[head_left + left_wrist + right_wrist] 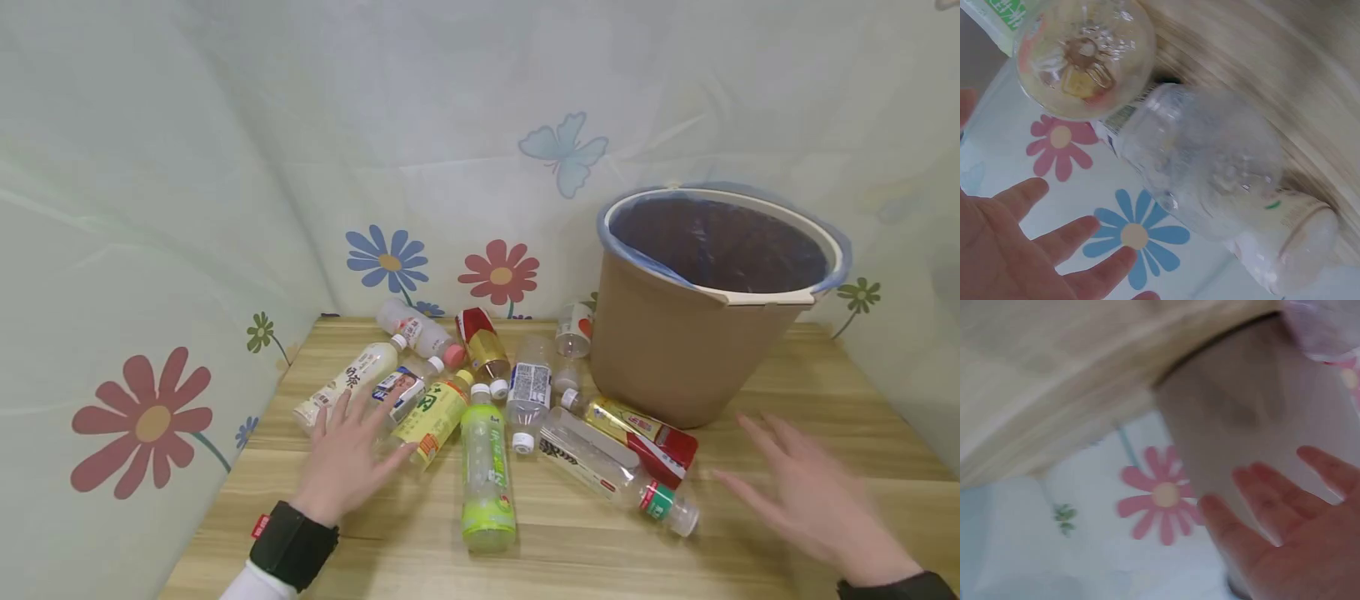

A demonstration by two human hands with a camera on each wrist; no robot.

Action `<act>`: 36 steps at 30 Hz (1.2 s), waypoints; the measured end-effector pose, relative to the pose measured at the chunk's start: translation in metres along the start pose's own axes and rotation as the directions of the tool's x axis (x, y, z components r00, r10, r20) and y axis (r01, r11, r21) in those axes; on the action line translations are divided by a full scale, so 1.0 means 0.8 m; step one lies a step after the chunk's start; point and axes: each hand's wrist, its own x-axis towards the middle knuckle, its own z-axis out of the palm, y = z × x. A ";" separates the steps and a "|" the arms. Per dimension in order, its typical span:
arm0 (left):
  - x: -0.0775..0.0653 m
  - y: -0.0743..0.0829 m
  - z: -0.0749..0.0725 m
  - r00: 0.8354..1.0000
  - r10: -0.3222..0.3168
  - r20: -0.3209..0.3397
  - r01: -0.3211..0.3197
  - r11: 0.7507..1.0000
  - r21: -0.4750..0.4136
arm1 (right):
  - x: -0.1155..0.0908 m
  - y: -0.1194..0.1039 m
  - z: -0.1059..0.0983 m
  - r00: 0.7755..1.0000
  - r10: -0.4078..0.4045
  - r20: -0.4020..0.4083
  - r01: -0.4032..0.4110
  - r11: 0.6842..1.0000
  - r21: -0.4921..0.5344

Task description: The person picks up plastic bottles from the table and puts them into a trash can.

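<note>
My left hand [348,458] is spread with its fingers straight, just above the near ends of several plastic bottles, and it holds nothing. Nearest to it are a cream-labelled bottle [358,377], a small bottle with a dark blue label [405,392] and a yellow-labelled bottle [433,421]. A green-labelled bottle [486,475] lies in the middle of the table. My right hand [817,492], slightly blurred, is also spread and holds nothing. It is to the right of a clear bottle with a green neck band [600,462] and a red and gold bottle [645,433].
A brown bin [660,358] lined with a blue bag stands at the back right. Behind the bottles lie a pink-capped bottle [420,329], another red and gold bottle [483,346] and more clear ones. A flower-printed curtain [450,167] surrounds the wooden table [405,542].
</note>
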 end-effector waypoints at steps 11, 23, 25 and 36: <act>0.022 0.042 0.013 0.999 0.050 0.018 -0.049 0.998 -0.024 | 0.065 -0.122 -0.011 0.945 -0.074 -0.320 0.205 0.895 0.397; 0.026 0.054 0.033 0.999 0.008 0.054 -0.007 1.000 -0.011 | 0.112 -0.191 0.003 0.949 0.056 -0.309 0.184 0.699 0.692; 0.027 0.054 0.036 0.998 0.006 0.054 -0.006 1.000 -0.012 | 0.114 -0.195 0.009 0.956 0.062 -0.286 0.169 0.681 0.713; 0.031 0.057 0.049 0.999 -0.023 0.045 0.026 0.997 -0.069 | 0.117 -0.196 0.020 0.969 0.058 -0.239 0.136 0.681 0.720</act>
